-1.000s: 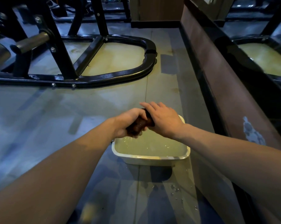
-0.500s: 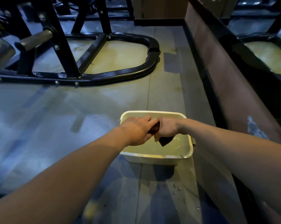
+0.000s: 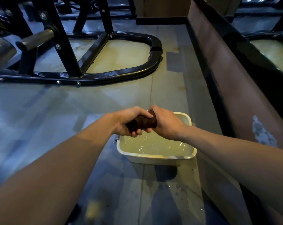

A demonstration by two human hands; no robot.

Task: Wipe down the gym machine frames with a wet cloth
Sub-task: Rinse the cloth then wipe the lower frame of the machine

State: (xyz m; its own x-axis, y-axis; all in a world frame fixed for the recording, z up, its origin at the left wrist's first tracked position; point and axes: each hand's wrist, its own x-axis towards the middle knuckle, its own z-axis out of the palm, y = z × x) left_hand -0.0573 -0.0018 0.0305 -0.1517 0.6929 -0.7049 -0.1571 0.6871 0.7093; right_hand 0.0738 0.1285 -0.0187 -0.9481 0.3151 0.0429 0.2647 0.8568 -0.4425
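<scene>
Hands, the left hand (image 3: 127,122) and right hand (image 3: 166,124), grip a twisted dark cloth (image 3: 142,123) above a water-filled tub (image 3: 153,155), apparently wringing it before carrying it to the black machine frame (image 3: 114,75).

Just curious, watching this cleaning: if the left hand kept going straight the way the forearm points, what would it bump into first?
Most likely the right hand: the left hand points at it, and both grip the same twisted cloth above the basin.
</scene>
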